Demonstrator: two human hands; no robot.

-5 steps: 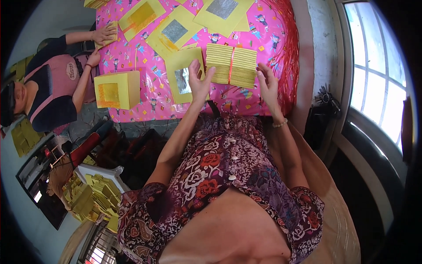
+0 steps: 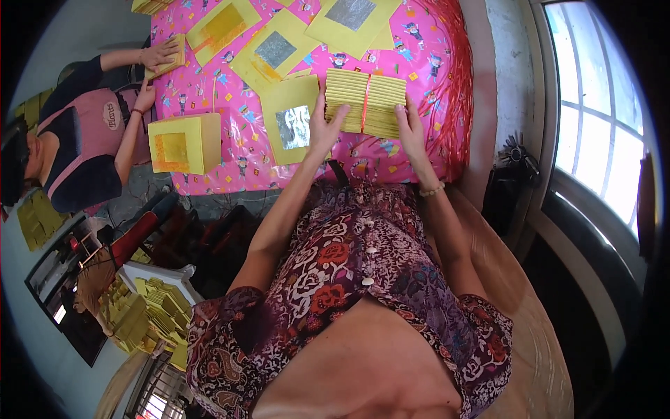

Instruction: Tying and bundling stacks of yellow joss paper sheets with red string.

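Note:
A bundle of folded yellow paper (image 2: 384, 105) lies on the table in front of me, with a red string round its middle. My left hand (image 2: 325, 126) grips its left end, thumb over the near corner and fingers along the side. At the opposite end, my right hand (image 2: 411, 129) holds on with its thumb on top; its other fingers are partly hidden. Just left of my left hand is a yellow sheet with a silver square (image 2: 293, 128).
A pink patterned cover (image 2: 244, 167) drapes the table. More yellow sheets with silver or orange squares (image 2: 276, 50) lie farther off. A yellow stack (image 2: 202, 143) stands left. Red strings (image 2: 457, 91) hang along the right edge. A co-worker's hands (image 2: 159, 56) rest on yellow paper at far left.
Both my hands have closed inward from beside the bundle onto its two ends. The bundle itself has shifted barely, if at all.

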